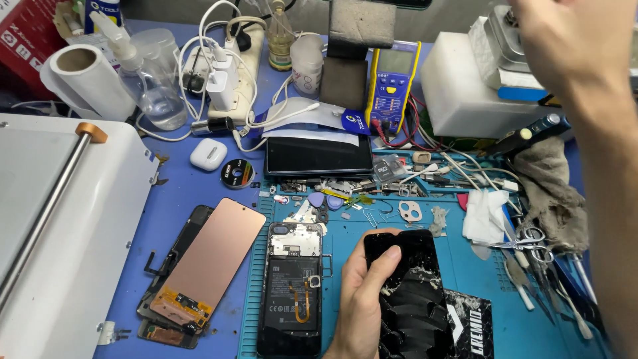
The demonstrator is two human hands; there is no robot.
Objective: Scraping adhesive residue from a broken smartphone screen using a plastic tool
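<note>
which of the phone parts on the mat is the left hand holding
The cracked black screen, lower right on the mat, with the left hand gripping its edge. The opened phone and copper-backed display lie untouched farther left.

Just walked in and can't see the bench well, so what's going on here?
A person's left hand presses a cracked black phone screen against the blue work mat. Their right hand is raised toward the white block at the back. An opened phone lies beside the cracked screen, insides showing.
</note>
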